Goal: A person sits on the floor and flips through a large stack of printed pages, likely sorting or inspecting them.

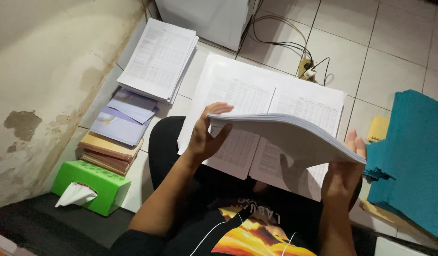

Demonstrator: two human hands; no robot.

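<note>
The left hand (pixel 207 135) gripped the near corner of a thick stack of paper (pixel 290 137), fingers curled over its top. The right hand (pixel 344 173) propped the far end from beneath, palm up, above printed sheets (pixel 242 95) on the floor (pixel 384 57).

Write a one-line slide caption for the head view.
Both hands, left and right, lift a thick paper stack above printed sheets on the tiled floor.
</note>
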